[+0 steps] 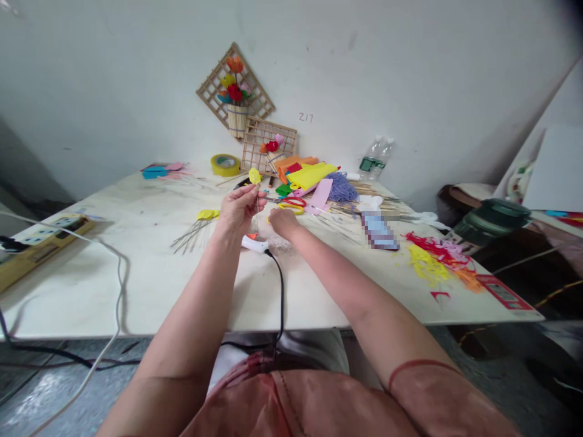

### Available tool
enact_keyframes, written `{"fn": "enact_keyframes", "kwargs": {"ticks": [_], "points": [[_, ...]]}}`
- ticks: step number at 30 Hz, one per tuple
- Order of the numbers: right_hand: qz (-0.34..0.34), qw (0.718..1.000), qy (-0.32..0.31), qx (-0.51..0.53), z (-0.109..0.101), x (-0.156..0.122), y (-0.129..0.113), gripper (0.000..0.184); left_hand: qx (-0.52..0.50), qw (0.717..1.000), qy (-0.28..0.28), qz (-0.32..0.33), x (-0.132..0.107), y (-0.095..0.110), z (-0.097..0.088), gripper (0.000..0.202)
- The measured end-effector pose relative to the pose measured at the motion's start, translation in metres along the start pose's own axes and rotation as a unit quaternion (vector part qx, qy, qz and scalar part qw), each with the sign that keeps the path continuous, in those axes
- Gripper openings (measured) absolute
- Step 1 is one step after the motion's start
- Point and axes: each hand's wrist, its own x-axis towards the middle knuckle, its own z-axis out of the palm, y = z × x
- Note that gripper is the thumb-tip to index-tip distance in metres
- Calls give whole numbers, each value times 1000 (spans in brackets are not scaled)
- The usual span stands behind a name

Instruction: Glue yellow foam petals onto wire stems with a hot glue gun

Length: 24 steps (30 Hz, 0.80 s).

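Note:
My left hand [239, 209] is raised over the white table [136, 273], its fingers pinched on a thin wire stem topped with a small yellow felt flower [254, 176]. My right hand [283, 221] rests closed on the table just right of it, fingers curled; what it holds is hidden. A white glue gun [255, 244] with a black cord [281, 297] lies below both hands. A bundle of wire stems with yellow pieces [195, 230] lies left of my left hand.
Red-and-yellow scissors [291, 204], felt sheets [310, 175], purple yarn [340, 188], wooden sticks and felt scraps [432, 258] crowd the right. Yellow tape [225, 164], lattice frames with felt flowers [268, 142], a water bottle [376, 158] stand at the wall. A power strip [40, 243] sits left.

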Motion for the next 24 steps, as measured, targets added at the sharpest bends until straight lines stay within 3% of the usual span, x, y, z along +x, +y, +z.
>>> {"fn": "enact_keyframes", "kwargs": {"ticks": [5, 8, 12, 15, 17, 24], "points": [[-26, 999, 10, -16, 5, 6, 3, 34, 7, 1000, 3, -11, 4, -5, -6, 13], [49, 998, 27, 24, 5, 4, 12, 32, 4, 1000, 8, -21, 4, -7, -7, 13], [142, 974, 151, 92, -5, -10, 24, 35, 11, 1000, 8, -23, 3, -12, -8, 15], [114, 959, 239, 97, -14, -27, 24, 36, 19, 1000, 16, -17, 4, -18, -9, 18], [61, 961, 258, 74, -17, -37, 20, 36, 15, 999, 25, -15, 5, -21, -9, 17], [-17, 980, 198, 13, -18, -50, 12, 36, 17, 998, 49, -34, 7, -28, -6, 16]]}}
